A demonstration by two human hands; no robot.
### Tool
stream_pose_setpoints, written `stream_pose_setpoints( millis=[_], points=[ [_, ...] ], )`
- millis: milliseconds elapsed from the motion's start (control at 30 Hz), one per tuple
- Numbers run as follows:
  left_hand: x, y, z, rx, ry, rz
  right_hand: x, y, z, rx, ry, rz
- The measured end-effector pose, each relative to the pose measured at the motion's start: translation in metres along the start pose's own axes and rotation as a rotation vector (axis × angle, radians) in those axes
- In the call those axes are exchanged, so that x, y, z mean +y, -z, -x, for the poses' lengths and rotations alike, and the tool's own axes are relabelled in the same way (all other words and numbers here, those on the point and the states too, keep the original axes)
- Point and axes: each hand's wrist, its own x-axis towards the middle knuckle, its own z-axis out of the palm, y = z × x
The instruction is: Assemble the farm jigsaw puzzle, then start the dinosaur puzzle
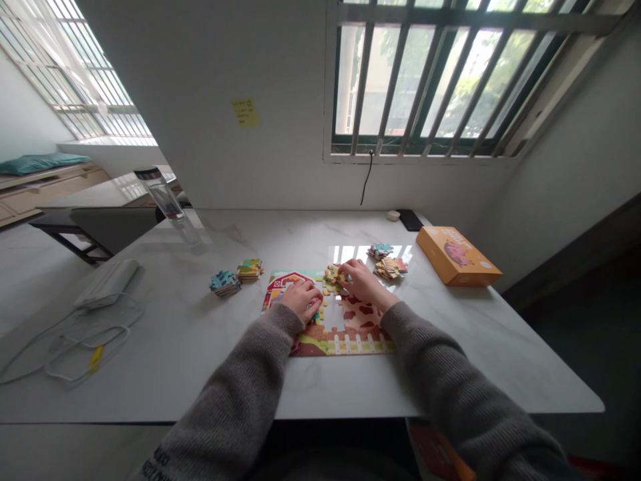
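Joining a half-made puzzle (359, 315) on the surface (345, 391)!
Showing a central gap and four separate stacks (225, 284); laying left hand (303, 300) atop, touching green pieces (331, 275) with right hand (365, 280), leaving both grips unclear.

There are two hands (363, 280), one puzzle (359, 319), four surrounding piece stacks (225, 284).

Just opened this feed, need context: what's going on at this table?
A person in grey knit sleeves is handling a partly assembled, colourful farm-scene jigsaw on a white marbled table. The left hand rests on its left part; the right hand is at yellow-green puzzle pieces near its far edge. A gap shows mid-picture. Multicoloured piece stacks lie on both sides, an orange printed box to the right.
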Motion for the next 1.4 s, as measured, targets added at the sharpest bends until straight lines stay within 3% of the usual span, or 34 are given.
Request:
stream_pose_setpoints(
  millis=[167,300,400,567,667,767,933,1233,1400],
  points=[
    [0.001,0.002,-0.001,0.127,0.026,0.067,-0.007,0.011,0.002,0.111,0.022,0.01],
    [0.002,0.005,-0.005,0.319,0.178,0.377,-0.024,0.022,0.009,0.215,0.041,-0.137],
    [0.002,0.002,-0.009,0.328,0.308,0.668,-0.043,0.024,0.015,0.247,0.047,-0.257],
    [0.0,-0.008,-0.013,0.324,0.328,0.911,-0.065,0.015,0.018,0.24,0.1,-0.341],
    [-0.002,-0.01,-0.014,0.411,0.366,0.966,-0.059,0.013,0.017,0.243,0.096,-0.333],
    [-0.003,-0.008,-0.014,0.486,0.406,0.996,-0.037,0.013,0.018,0.256,-0.011,-0.241],
    [-0.003,-0.006,-0.013,0.488,0.405,0.935,-0.006,0.007,0.022,0.089,-0.095,-0.05],
    [-0.005,-0.012,-0.014,0.442,0.466,1.101,-0.016,0.0,0.018,0.005,-0.088,-0.087],
    [-0.001,-0.01,-0.014,0.426,0.408,1.108,-0.018,-0.009,0.016,-0.015,-0.044,-0.086]
  ],
)
